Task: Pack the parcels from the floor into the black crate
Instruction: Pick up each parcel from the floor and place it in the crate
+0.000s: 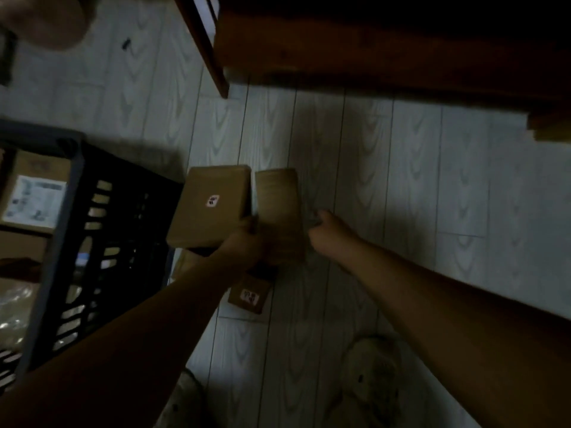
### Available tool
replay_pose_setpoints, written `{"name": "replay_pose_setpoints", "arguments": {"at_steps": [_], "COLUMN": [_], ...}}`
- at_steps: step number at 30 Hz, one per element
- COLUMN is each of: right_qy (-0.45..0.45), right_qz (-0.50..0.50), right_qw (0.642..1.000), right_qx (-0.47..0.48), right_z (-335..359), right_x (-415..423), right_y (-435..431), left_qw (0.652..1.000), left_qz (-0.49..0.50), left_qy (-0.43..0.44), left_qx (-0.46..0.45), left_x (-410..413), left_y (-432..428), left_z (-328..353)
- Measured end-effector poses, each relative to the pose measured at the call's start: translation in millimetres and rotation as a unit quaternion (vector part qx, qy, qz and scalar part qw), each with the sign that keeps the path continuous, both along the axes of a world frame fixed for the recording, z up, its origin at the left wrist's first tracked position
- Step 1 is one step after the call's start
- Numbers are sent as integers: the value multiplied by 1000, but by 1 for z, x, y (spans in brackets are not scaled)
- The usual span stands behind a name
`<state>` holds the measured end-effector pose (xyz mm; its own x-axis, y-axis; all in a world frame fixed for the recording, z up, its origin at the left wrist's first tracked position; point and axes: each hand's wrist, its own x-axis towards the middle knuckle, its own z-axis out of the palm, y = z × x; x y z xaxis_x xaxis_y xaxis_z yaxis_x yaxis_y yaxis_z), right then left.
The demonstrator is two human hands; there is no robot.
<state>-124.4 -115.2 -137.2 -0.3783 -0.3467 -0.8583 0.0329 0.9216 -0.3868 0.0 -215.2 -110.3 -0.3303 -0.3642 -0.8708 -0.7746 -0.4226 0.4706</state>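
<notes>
The scene is dim. My left hand (247, 242) grips a brown cardboard parcel (210, 205) with a small white sticker, held just right of the black crate (92, 242). A second brown parcel (278, 208) sits against it on the right, and my right hand (327, 233) touches that parcel's right edge with curled fingers. Whether the left hand also holds the second parcel I cannot tell. A third small parcel (250, 296) with a sticker lies on the floor below my left wrist. Inside the crate lies a box with a white label (34, 202).
Pale wood-grain floor (401, 180) spreads to the right. Dark wooden furniture (370, 41) fills the top right, one leg (216, 69) reaching down near the centre. My feet in light slippers (374, 372) stand at the bottom. Another foot (43, 17) shows at top left.
</notes>
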Motion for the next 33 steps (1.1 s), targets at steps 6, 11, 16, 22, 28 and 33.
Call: {"name": "replay_pose_setpoints", "arguments": {"at_steps": [6, 11, 16, 22, 28, 33], "right_qy": [-37, -39, -41, -30, 4, 88], "right_qz": [-63, -91, -102, -137, -186, -160], "right_qw": [996, 993, 991, 981, 954, 935], "right_qx": [-43, -60, -80, -133, -234, -305], "right_z": [-52, -5, 114, 317, 499, 603], "right_x": [22, 31, 38, 83, 154, 187], "right_y": [-13, 1, 6, 6, -2, 8], "left_qw": [997, 1000, 998, 994, 983, 959], "left_qz": [65, 14, 1, -14, -61, -132], "left_qy": [-49, 3, 55, 107, 170, 221], "left_qx": [-4, 26, 20, -20, -30, -116], "left_x": [-14, 9, 26, 65, 121, 157], "left_y": [-1, -4, -2, -19, -42, -46], "left_z": [-47, -1, 110, 295, 467, 566]}}
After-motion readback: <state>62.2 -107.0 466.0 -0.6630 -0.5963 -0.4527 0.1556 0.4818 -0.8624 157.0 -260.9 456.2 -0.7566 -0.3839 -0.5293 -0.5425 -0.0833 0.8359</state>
